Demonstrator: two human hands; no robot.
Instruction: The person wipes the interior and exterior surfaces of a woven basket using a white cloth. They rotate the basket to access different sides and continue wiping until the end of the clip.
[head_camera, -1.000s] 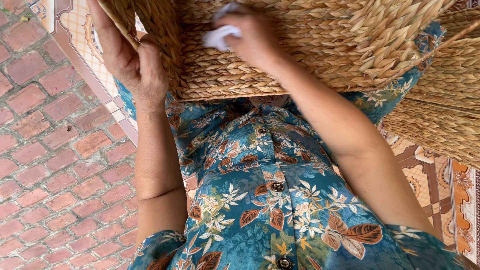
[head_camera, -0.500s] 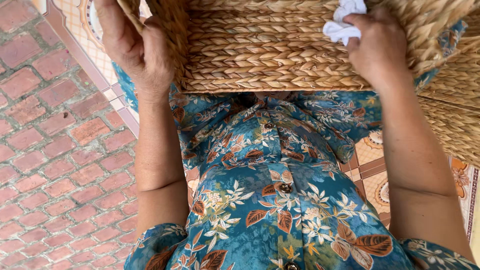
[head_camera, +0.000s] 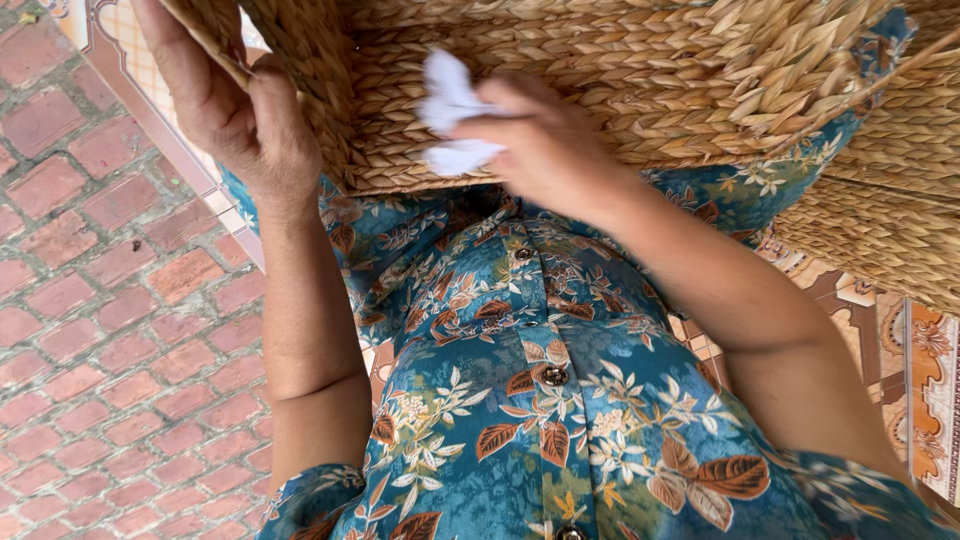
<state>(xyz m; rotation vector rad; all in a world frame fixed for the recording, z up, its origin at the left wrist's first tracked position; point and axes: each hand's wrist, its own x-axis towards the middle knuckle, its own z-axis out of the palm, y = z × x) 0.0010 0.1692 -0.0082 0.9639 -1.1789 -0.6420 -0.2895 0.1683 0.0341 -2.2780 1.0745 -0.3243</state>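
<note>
The left hand (head_camera: 225, 110) grips the corner of a woven basket (head_camera: 620, 90), its fingers clenched on the rim. The right hand (head_camera: 545, 150) presses a white cloth (head_camera: 450, 110), pinched in its fingers, against the basket's side.

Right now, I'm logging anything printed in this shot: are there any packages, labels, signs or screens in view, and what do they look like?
None in view: no package, label, sign or screen.
Woven basket: top of frame, tan plaited fibre, gripped at its left edge by the left hand.
White cloth: small, crumpled, in the right hand, against the basket's side.
</note>
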